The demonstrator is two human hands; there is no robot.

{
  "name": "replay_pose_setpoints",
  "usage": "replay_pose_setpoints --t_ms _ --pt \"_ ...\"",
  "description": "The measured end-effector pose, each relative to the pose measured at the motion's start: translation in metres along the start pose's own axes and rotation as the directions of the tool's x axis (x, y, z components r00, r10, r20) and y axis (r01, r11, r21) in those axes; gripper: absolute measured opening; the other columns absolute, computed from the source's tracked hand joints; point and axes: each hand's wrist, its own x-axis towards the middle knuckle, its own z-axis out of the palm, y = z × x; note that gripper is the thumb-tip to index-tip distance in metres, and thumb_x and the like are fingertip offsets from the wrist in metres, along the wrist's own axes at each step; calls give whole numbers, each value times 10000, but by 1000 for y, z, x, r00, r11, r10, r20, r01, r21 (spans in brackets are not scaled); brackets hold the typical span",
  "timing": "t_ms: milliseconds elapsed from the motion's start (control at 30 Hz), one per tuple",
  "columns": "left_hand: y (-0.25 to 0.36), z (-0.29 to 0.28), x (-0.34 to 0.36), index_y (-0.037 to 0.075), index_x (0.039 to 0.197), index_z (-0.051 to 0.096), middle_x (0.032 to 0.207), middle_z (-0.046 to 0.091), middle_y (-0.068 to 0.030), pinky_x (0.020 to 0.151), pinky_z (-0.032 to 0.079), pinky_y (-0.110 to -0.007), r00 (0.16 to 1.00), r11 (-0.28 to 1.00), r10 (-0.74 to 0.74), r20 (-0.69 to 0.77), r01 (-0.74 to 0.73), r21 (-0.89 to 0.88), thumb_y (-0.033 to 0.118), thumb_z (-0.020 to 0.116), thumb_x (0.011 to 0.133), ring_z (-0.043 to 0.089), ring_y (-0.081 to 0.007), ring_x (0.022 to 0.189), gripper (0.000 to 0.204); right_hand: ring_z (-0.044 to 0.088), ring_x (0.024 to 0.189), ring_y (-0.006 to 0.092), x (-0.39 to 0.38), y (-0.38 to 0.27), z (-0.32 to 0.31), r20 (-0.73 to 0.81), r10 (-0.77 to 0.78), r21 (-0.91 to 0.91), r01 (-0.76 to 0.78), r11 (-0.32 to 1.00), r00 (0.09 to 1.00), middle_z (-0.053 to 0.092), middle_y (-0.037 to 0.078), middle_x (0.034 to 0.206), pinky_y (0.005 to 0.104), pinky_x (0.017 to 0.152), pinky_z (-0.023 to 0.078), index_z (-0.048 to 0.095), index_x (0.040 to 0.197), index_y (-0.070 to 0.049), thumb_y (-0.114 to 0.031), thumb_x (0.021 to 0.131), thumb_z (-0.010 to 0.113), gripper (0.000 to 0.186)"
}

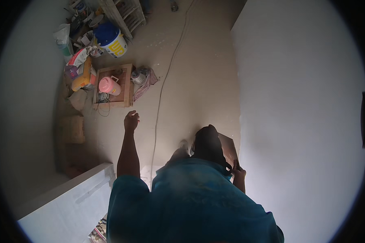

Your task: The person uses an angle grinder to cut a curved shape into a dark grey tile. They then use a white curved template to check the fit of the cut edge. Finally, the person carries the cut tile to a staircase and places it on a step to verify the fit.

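Flat, dark-brown, wood-looking board [228, 146] at person's right, near smooth whitish wall [296, 121]; part hidden. Right hand [239, 173]: grip seems closed on its near end. Left hand [132, 120]: fingers loosely curled, nothing visible in them. Board probably stiff, fairly light, not slippery; edges best hold, corners may chip.

White bucket [118, 47] beside a ladder [118, 18]
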Motion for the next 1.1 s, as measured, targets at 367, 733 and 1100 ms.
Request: replay_pose_setpoints --t_ms 367,733,1100 --pt "204 134 248 41 1256 620 775 721 -143 683 549 -339 989 975 -38 143 5 223 194 637 873 699 -190 651 412 704 998 291 295 -276 -309 152 241 180 -267 947 958 722 208 1033 361 861 572 653 1157 64 -282 948 487 437" --pt "225 128 347 105 1177 614 1016 690 -112 700 513 -488 519 512 -853 -49 852 104 208 563 963 677 -276 808 243 683 805 230 587 -421 -461 297 631 596 -655 464 717 711 156 908 302 664 536 642 1154 107 -401 907 719 570" --pt "743 345 899 8 1190 635 837 707 -106 620 554 -288 985 990 -28 171 4 139 180 616 926 681 -169 675 316 614 1157 278 829 -465 -511 195 425 39 -440 897 884 669 156 1192 353 976 492 539 1368 -151 -492 1010 363 525"
